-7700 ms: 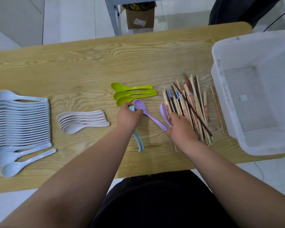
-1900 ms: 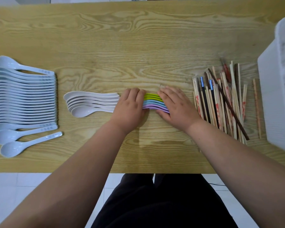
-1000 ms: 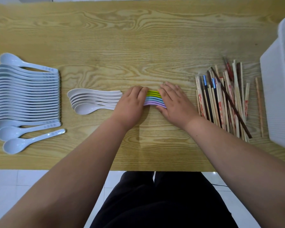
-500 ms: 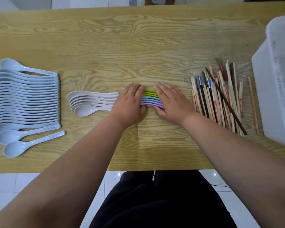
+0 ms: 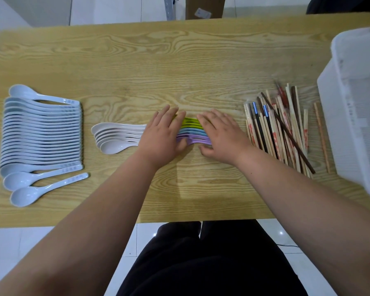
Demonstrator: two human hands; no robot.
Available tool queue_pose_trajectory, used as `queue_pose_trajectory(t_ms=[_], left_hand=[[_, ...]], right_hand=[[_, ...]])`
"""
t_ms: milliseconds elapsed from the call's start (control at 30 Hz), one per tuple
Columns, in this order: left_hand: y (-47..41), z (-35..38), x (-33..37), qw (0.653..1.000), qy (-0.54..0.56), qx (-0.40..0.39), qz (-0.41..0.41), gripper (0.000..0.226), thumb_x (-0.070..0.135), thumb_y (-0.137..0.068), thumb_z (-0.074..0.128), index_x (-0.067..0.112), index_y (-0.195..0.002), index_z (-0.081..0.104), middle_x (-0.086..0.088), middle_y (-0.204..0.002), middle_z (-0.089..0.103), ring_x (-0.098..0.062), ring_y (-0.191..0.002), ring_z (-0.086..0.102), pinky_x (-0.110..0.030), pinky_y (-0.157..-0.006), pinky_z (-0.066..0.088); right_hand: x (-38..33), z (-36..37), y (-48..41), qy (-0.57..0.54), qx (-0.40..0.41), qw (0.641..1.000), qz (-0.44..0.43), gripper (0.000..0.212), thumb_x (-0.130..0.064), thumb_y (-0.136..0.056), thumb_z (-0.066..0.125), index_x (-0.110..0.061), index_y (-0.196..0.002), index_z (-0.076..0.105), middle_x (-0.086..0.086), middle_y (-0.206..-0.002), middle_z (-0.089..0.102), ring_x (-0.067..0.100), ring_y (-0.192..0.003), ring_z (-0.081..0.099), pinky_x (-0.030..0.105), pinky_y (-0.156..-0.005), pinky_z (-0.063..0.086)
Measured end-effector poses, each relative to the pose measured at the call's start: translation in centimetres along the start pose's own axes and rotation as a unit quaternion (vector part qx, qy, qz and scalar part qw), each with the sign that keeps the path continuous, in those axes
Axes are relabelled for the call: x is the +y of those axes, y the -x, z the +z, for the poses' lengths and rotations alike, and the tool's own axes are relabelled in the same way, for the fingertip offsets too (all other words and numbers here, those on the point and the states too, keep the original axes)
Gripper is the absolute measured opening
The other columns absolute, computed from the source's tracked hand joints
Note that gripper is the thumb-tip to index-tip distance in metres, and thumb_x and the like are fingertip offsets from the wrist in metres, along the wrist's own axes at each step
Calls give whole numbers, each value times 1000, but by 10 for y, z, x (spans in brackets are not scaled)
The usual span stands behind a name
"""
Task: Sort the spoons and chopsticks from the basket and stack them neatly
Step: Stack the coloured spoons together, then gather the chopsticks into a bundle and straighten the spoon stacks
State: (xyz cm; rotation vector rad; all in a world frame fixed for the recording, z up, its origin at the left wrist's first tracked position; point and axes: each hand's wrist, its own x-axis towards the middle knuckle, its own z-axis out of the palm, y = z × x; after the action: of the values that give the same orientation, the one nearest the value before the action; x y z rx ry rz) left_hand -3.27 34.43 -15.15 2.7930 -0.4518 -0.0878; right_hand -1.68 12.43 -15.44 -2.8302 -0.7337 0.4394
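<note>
- L hand [image 5: 162,135] & R hand [image 5: 220,135]: ctr frame, palms down, fingers straight and relaxed, nothing clasped. They press the two ends of the coloured spoon row [image 5: 191,130] from either side.
- Coloured spoon row: green at top, then blue, purple at bottom; nested, flat on wooden table [image 5: 179,67], btw the hands.
- Cream spoons [image 5: 118,134]: nested stack, just left of L hand, handles under it.
- Pale blue spoon row [image 5: 41,133]: long and nested, far left; two loose pale blue spoons [image 5: 43,178] below it.
- Chopsticks [image 5: 280,129]: rough pile, right of R hand.
- White basket [image 5: 355,107]: right edge of frame.
</note>
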Motion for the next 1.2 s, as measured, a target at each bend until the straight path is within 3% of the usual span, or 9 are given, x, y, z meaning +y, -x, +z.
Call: queue_pose_trajectory(t_ms=[67,133,233,367,533,700,900,1033,1200], left_hand=[[6,-10,3,999,19,39,-1,68,43,-84,52,7,-141,53,-17,-141,55,-39,-137,45,-52,-112,39],[19,-24,12,995,73,66,-25,61,36,-84,55,11,-139,57,-13,-133,61,-32,-126,55,-44,-103,47],[43,-42,31,979,181,32,-90,56,40,-84,55,23,-137,57,2,-120,67,-12,-110,60,-33,-92,51],[85,-66,70,956,285,-17,-68,40,19,-86,69,24,-125,63,13,-106,67,3,-97,58,-28,-89,50],[131,-104,126,927,371,-55,-27,34,36,-83,58,30,-116,63,17,-103,65,-8,-99,64,-26,-86,54],[131,-113,180,927,374,-34,-4,34,34,-83,57,29,-117,63,16,-104,66,-10,-100,66,-27,-85,54],[100,-105,262,933,357,-3,-48,32,37,-82,54,37,-114,60,16,-104,68,-11,-100,66,-28,-85,54],[76,-91,307,931,358,16,-74,37,36,-81,54,26,-116,64,16,-100,68,-9,-95,67,-26,-84,53],[54,-73,334,929,362,-1,-80,29,26,-85,59,27,-113,65,14,-98,68,-6,-95,66,-17,-82,50]], right_hand=[[-6,-8,9,-21,13,1000,13,82,-52,-87,54,-18,-157,28,9,-162,29,31,-152,20,50,-122,22],[-14,-15,23,-74,49,996,24,70,-46,-84,51,-14,-147,47,12,-149,48,34,-140,42,51,-111,40],[-30,-36,57,-172,54,981,68,44,-31,-90,58,-19,-132,61,4,-122,67,27,-113,62,42,-91,53],[-55,-71,125,-224,14,971,83,30,-27,-94,61,-28,-123,67,-12,-105,69,10,-102,62,34,-87,51],[-68,-101,202,-279,3,956,89,19,-31,-93,63,-30,-111,70,-19,-104,67,-3,-99,60,26,-87,51],[-42,-133,250,-390,39,913,112,17,-17,-94,66,-27,-107,72,-23,-99,69,-4,-98,64,12,-84,49],[33,-150,280,-338,23,939,56,17,-23,-94,65,-31,-108,70,-26,-99,65,-9,-98,59,7,-83,42],[80,-154,294,-336,28,941,30,15,-27,-93,63,-28,-106,71,-21,-98,66,-3,-98,61,11,-83,45],[124,-157,291,-330,56,942,34,14,-20,-93,66,-27,-103,71,-20,-95,66,-4,-96,60,14,-82,47]])
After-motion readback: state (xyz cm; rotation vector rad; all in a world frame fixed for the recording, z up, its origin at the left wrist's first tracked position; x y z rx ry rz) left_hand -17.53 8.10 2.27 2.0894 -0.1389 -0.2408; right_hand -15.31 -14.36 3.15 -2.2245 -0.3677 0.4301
